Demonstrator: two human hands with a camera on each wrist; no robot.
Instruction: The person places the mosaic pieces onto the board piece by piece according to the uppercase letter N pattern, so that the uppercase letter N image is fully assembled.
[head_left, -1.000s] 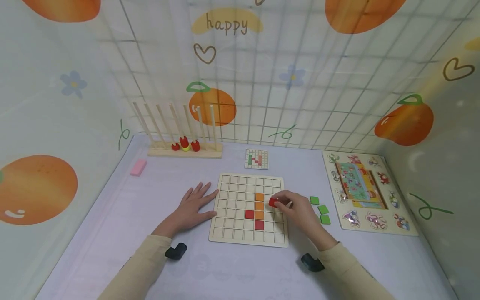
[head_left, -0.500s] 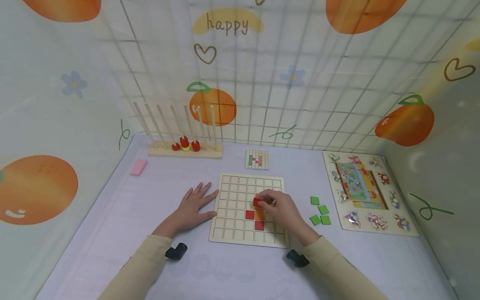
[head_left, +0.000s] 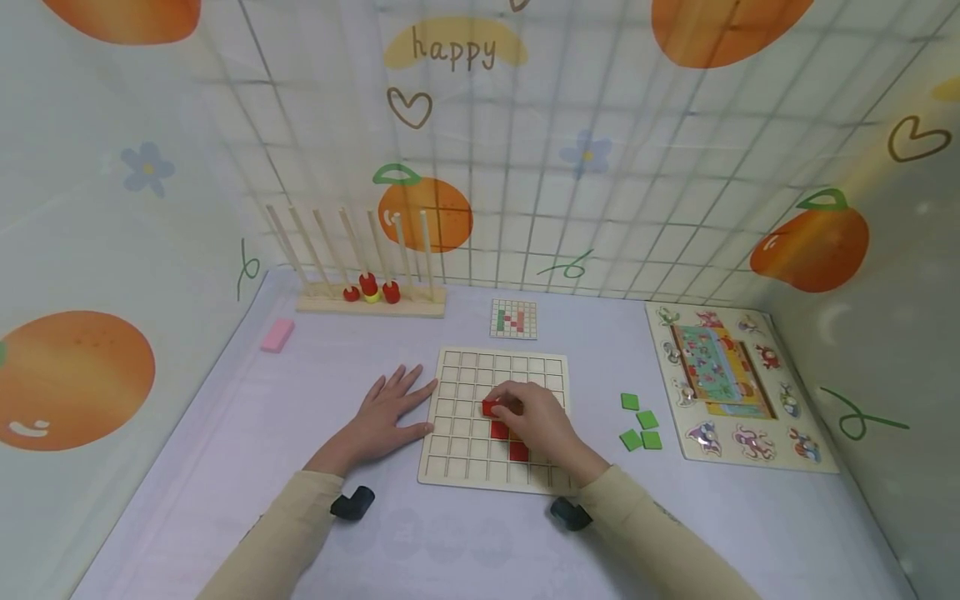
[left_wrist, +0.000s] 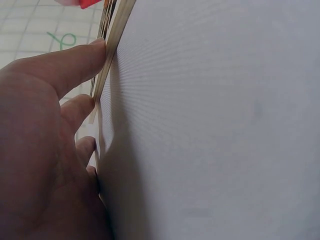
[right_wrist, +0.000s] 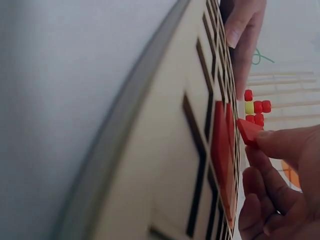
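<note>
held red tile: we see this red tile (head_left: pixel 491 407) over the grid, just beyond the placed red tile nearer the board's middle; it is tilted, and we cannot tell whether it touches the wood. a second ago it was over the board's right part, so it has travelled left across the grid.
right hand: the right hand (head_left: pixel 531 421) is clamped on that tile, thumb and fingertip pinching it; it has moved left along with it.
left hand: the left hand (head_left: pixel 381 421) has stayed put, palm down, fingers apart, thumb and index finger touching the board's left edge.
wooden grid board: the board (head_left: pixel 462 410) lies flat on the desk (head_left: pixel 450 550), unmoved.
placed red tiles: two of them, one red tile (head_left: pixel 498 430) and another red tile (head_left: pixel 518 451), sit diagonally in their cells as before.
orange column: earlier we saw three orange tiles; in the head view the right hand now covers that spot.
green tiles: four green tiles (head_left: pixel 647 419) lie right of the board, all in full sight now that the arm has swung away.
pattern card: the small card (head_left: pixel 513 319) lies beyond the board, unchanged.
</note>
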